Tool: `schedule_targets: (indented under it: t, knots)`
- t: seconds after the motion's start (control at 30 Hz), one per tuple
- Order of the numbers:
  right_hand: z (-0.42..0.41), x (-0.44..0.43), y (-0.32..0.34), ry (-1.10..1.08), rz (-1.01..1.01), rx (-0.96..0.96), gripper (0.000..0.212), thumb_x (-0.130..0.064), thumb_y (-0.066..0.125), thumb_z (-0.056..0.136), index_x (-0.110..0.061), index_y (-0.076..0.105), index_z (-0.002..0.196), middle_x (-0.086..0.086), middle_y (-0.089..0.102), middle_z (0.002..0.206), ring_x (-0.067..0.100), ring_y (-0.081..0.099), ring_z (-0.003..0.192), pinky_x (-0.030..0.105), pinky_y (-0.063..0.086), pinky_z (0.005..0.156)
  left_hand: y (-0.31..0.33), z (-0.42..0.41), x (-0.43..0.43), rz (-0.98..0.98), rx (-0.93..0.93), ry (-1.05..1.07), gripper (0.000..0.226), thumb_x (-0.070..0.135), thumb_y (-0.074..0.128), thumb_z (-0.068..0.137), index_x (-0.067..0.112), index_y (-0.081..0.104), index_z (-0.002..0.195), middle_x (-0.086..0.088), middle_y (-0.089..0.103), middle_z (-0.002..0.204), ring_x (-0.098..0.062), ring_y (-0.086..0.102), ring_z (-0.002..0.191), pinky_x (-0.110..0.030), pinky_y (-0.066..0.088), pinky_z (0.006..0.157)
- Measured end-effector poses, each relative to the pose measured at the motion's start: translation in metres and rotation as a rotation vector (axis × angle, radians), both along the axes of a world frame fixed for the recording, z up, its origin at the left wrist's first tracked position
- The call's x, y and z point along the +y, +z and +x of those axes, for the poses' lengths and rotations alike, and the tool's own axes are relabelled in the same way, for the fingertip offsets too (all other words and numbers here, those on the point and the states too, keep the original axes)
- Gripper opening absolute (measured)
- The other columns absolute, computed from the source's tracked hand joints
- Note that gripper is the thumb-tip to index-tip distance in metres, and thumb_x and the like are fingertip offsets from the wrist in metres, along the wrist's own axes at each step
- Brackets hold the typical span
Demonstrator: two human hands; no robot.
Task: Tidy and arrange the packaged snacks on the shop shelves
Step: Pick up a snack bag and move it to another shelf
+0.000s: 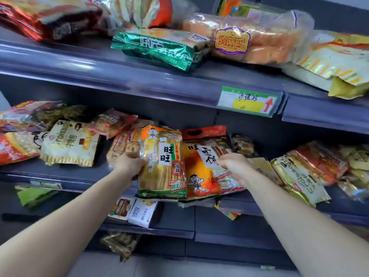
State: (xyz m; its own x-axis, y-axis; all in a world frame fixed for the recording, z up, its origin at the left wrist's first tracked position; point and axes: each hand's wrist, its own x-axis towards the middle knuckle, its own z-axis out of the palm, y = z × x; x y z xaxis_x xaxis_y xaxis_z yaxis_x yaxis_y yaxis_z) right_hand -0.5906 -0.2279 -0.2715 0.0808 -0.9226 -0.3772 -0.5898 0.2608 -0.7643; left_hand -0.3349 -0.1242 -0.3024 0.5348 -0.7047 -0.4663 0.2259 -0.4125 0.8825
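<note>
Shelving: dark blue tiers, each holding loose snack packs lying at all angles.
Middle shelf (pixel 83 177): the working tier. It held crumpled packs either side, including a croissant pack (pixel 69 143) at the left, and the two packs in hand at its centre.
Top shelf (pixel 99 72): carried a bread bag (pixel 249 41), a green pack (pixel 157 47) and others, all lying flat and untidy.
Yellow pack (pixel 161 162): sat centre of the middle shelf, face up. Its long axis ran front to back, and its near end hung over the shelf lip.
Orange pack (pixel 197 172): lay just right of the yellow one, touching it and parallel to it, also overhanging the lip.
Left hand (pixel 129 165): was at the yellow pack's left edge, about halfway along, with fingers wrapped round that edge in a grip.
Right hand (pixel 234 166): was on the orange pack's right side, with bent fingertips pinching the wrapper.
Key relation: each pack lay inward of its own hand, between the two wrists, with the shelf back straight ahead. A push along the long axes looked likely to seat both packs.
Nearer hand: neither; each was already on its own pack.
Price tag (pixel 249 100): was clipped to the top shelf's rail, up and right of the hands.
</note>
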Motion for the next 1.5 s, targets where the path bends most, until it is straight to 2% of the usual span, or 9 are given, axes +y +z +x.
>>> schedule_targets:
  t: [0.27, 0.43, 0.5, 0.63, 0.77, 0.9, 1.17, 1.37, 1.5]
  knots:
    - [-0.034, -0.046, -0.054, -0.161, -0.004, 0.315, 0.071, -0.05, 0.063, 0.086, -0.016, 0.037, 0.144, 0.008, 0.051, 0.139, 0.033, 0.052, 0.121, 0.035, 0.047, 0.093, -0.032, 0.007, -0.039, 0.074, -0.042, 0.028, 0.034, 0.018, 0.068, 0.089, 0.012, 0.054, 0.119, -0.008, 0.062, 0.08, -0.016, 0.051, 0.057, -0.028, 0.04, 0.05]
    - [-0.04, -0.064, -0.061, -0.181, -0.015, 0.557, 0.059, -0.059, 0.054, 0.087, -0.014, 0.056, 0.125, 0.01, 0.062, 0.113, 0.034, 0.059, 0.104, 0.041, 0.05, 0.09, -0.037, 0.005, -0.05, 0.211, -0.434, -0.194, 0.052, 0.045, 0.065, 0.087, 0.014, 0.05, 0.128, -0.021, 0.066, 0.114, -0.036, 0.066, 0.089, -0.038, 0.05, 0.07]
    - [-0.04, -0.065, -0.056, -0.192, 0.007, 0.573, 0.051, -0.053, 0.052, 0.092, -0.009, 0.06, 0.116, 0.01, 0.061, 0.1, 0.032, 0.059, 0.095, 0.034, 0.05, 0.083, -0.027, 0.002, -0.052, 0.305, -0.609, -0.387, 0.072, 0.056, 0.062, 0.085, 0.015, 0.039, 0.139, -0.016, 0.059, 0.126, -0.032, 0.065, 0.094, -0.035, 0.051, 0.072]
    - [-0.044, -0.069, -0.054, -0.186, 0.071, 0.526, 0.047, -0.043, 0.054, 0.094, -0.006, 0.056, 0.123, 0.014, 0.06, 0.122, 0.032, 0.058, 0.103, 0.031, 0.045, 0.078, 0.001, -0.001, -0.059, 0.477, -0.655, -0.748, 0.119, 0.064, 0.066, 0.075, 0.019, -0.011, 0.153, -0.007, 0.016, 0.161, -0.034, 0.046, 0.13, -0.041, 0.05, 0.094]
    - [-0.043, -0.068, -0.046, -0.229, 0.077, 0.442, 0.04, -0.035, 0.061, 0.091, -0.005, 0.06, 0.118, 0.014, 0.062, 0.122, 0.031, 0.059, 0.097, 0.03, 0.043, 0.074, 0.017, -0.001, -0.069, 0.583, -0.745, -0.956, 0.139, 0.046, 0.082, 0.067, 0.018, -0.028, 0.147, -0.014, 0.009, 0.16, -0.037, 0.061, 0.111, -0.042, 0.057, 0.083]
    - [-0.04, -0.07, -0.037, -0.26, -0.018, 0.41, 0.029, -0.03, 0.06, 0.094, -0.006, 0.064, 0.107, 0.011, 0.065, 0.108, 0.027, 0.058, 0.085, 0.027, 0.042, 0.067, 0.016, 0.0, -0.076, 0.558, -0.732, -0.952, 0.139, 0.035, 0.086, 0.064, 0.021, -0.021, 0.15, -0.02, 0.017, 0.158, -0.035, 0.068, 0.084, -0.044, 0.061, 0.065]
    - [-0.041, -0.06, -0.001, -0.403, -0.324, 0.288, 0.02, -0.023, 0.06, 0.089, -0.007, 0.069, 0.082, 0.012, 0.071, 0.089, 0.032, 0.065, 0.083, 0.031, 0.051, 0.072, 0.004, -0.008, -0.073, 0.501, -0.876, -0.939, 0.123, 0.052, 0.078, 0.07, 0.018, -0.005, 0.154, -0.02, 0.018, 0.157, -0.024, 0.072, 0.072, -0.035, 0.061, 0.065]
    - [-0.048, -0.044, 0.025, -0.428, -0.462, 0.356, 0.016, -0.025, 0.057, 0.091, -0.016, 0.071, 0.092, 0.01, 0.071, 0.098, 0.033, 0.064, 0.085, 0.028, 0.046, 0.068, -0.011, -0.017, -0.07, 0.487, -1.059, -0.952, 0.102, 0.045, 0.064, 0.087, 0.016, -0.009, 0.153, -0.024, -0.002, 0.158, -0.031, 0.063, 0.106, -0.036, 0.055, 0.084]
    - [-0.051, -0.033, 0.039, -0.395, -0.517, 0.392, 0.016, -0.022, 0.058, 0.09, -0.017, 0.072, 0.096, 0.012, 0.071, 0.101, 0.035, 0.064, 0.09, 0.027, 0.042, 0.068, -0.008, -0.025, -0.058, 0.51, -1.066, -1.022, 0.08, 0.05, 0.061, 0.087, 0.017, 0.023, 0.149, -0.01, 0.042, 0.145, -0.028, 0.051, 0.123, -0.042, 0.046, 0.098]
